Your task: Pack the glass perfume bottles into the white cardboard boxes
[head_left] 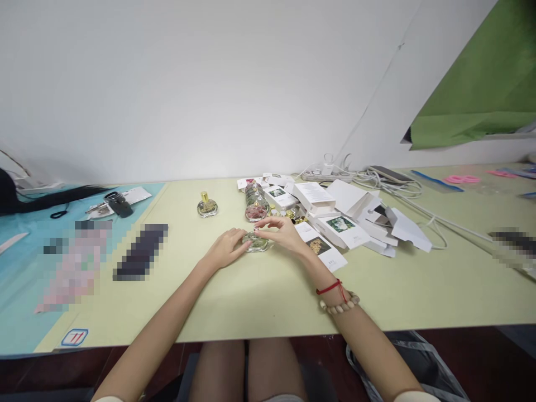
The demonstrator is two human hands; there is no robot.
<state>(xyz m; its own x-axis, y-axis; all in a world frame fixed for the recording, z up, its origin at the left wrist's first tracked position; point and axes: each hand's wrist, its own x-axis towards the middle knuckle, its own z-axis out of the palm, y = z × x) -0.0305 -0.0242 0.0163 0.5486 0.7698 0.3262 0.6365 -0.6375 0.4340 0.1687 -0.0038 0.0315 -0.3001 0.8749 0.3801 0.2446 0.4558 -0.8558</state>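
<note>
A small clear glass bottle (258,244) with something green inside stands on the table in front of me. My left hand (226,248) steadies it from the left, thumb along its front. The fingers of my right hand (285,233) pinch at the bottle's neck; whether a small part sits between them is hidden. Right behind is a row of similar glass bottles (256,210), the nearest with pink contents. Gold caps (298,214) lie to the right of that row. Off to the left, a bottle with a gold top (207,206) stands alone.
White printed cartons (339,228), some opened out, are heaped on the right. White cables (412,192) and a phone-like device (389,175) lie behind them. On the left are a dark jar (119,205) and a blue cloth (25,285). Pink scissors (460,179) rest far right.
</note>
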